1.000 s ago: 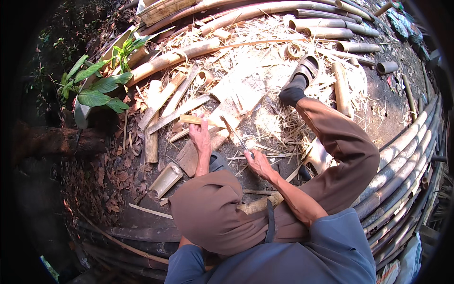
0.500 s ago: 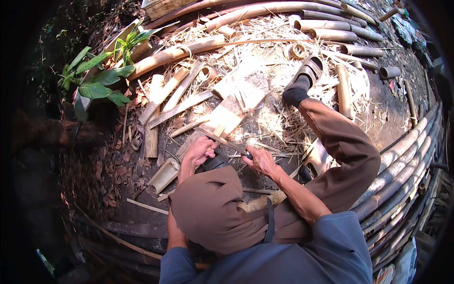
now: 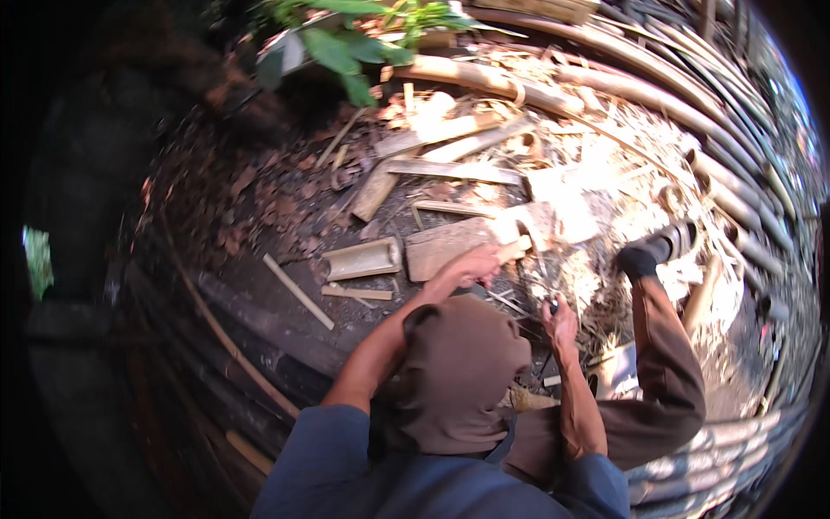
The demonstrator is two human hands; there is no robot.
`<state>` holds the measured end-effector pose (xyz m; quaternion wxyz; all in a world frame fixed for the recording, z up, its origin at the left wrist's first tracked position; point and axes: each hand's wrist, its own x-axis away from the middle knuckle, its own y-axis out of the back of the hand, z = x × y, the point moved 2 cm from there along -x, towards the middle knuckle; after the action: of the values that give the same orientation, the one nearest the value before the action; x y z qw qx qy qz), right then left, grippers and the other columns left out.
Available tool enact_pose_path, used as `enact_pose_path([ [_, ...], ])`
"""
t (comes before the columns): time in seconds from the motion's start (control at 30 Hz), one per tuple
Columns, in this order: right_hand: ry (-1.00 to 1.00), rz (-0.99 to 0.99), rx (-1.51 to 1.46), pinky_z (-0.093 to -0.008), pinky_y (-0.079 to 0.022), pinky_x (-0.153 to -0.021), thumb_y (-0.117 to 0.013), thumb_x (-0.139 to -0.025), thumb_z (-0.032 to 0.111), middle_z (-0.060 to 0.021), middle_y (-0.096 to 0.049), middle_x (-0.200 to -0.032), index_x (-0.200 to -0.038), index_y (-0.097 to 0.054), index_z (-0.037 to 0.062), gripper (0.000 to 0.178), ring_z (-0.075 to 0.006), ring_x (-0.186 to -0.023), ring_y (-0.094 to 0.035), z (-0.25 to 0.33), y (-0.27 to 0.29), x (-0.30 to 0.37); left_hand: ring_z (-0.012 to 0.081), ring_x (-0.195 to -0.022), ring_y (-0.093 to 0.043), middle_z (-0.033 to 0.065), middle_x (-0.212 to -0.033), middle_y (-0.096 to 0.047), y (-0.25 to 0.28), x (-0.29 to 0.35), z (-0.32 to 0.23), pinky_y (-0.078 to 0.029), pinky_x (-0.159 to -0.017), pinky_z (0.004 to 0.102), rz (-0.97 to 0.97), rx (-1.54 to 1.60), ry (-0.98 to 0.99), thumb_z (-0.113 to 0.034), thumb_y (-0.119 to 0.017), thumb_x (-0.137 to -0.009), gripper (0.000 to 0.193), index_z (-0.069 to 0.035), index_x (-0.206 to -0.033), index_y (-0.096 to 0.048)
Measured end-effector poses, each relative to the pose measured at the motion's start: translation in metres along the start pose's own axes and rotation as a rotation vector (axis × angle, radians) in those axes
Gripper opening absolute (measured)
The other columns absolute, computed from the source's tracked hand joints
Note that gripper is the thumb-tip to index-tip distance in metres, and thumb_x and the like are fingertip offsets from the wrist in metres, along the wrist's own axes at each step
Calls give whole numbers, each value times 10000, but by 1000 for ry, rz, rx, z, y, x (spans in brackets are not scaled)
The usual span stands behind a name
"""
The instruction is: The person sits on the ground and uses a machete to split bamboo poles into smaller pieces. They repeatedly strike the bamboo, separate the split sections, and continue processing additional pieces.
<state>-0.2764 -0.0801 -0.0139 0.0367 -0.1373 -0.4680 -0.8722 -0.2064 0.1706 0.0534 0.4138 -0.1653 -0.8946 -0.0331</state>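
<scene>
My left hand [image 3: 475, 265] is closed around a short pale bamboo piece [image 3: 516, 250], whose end sticks out to the right of my fingers, over a wooden board [image 3: 430, 251]. To its right and nearer to me, my right hand [image 3: 562, 323] grips the dark handle of a knife [image 3: 552, 306]. The knife's blade points away from me and blurs into the bright ground. Left of my left hand lies a split bamboo half [image 3: 361, 260], hollow side up, with a small bamboo slat [image 3: 356, 293] just below it.
Several bamboo slats [image 3: 454, 171] lie beyond the board. Shavings [image 3: 622, 182] cover the sunlit ground. Long bamboo poles [image 3: 644, 91] run along the far side, and more poles [image 3: 709, 463] lie at the lower right. A leafy plant [image 3: 341, 52] hangs at the top; my right leg [image 3: 661, 333] stretches out rightward.
The view has swung left, so the scene sits farther right. The knife has come away from the left hand, and its blade now points forward. The bamboo piece now points right.
</scene>
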Motion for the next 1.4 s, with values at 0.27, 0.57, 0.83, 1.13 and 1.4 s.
enact_pose_path([
  [0.27,-21,239,-234,-425,-487,-636,-598,-925,252,-192,-647,-739,-984,-595,-24,282,-321,-669,-630,13,31,44,433,-960,-616,276,-1032,-628,36,76,125,-493,-815,465,-1096,55,-456,-192,-494,-953,344,14,-1229,-491],
  [0.57,137,409,-106,-432,-475,-675,-570,-923,209,-200,-630,-810,-1039,-567,-10,248,-334,-728,-614,87,100,136,434,-952,-625,292,-1020,-637,190,169,313,-493,-843,474,-1748,121,-7,-225,-522,-931,404,13,-1255,-486],
  [0.83,133,486,-19,-438,-465,-709,-545,-922,171,-208,-616,-873,-1087,-542,3,236,-345,-780,-600,126,128,177,432,-1196,-498,301,-1272,-493,260,196,326,-437,-993,460,-1828,-170,264,-158,-634,-857,652,39,-1412,-352],
  [1.13,74,555,38,-445,-453,-748,-517,-920,129,-216,-599,-944,-1142,-514,17,248,-357,-839,-584,136,142,197,373,-1214,-511,234,-1306,-478,234,130,352,-441,-1020,410,-1520,-243,577,-95,-787,-712,935,22,-1451,-227],
  [1.4,60,544,54,-452,-442,-783,-492,-919,91,-223,-584,-1007,-1190,-489,30,278,-368,-891,-570,144,148,200,369,-1265,-471,255,-1346,-440,236,136,327,-431,-1024,434,-1449,447,392,-1,-591,-807,577,14,-1337,-363],
])
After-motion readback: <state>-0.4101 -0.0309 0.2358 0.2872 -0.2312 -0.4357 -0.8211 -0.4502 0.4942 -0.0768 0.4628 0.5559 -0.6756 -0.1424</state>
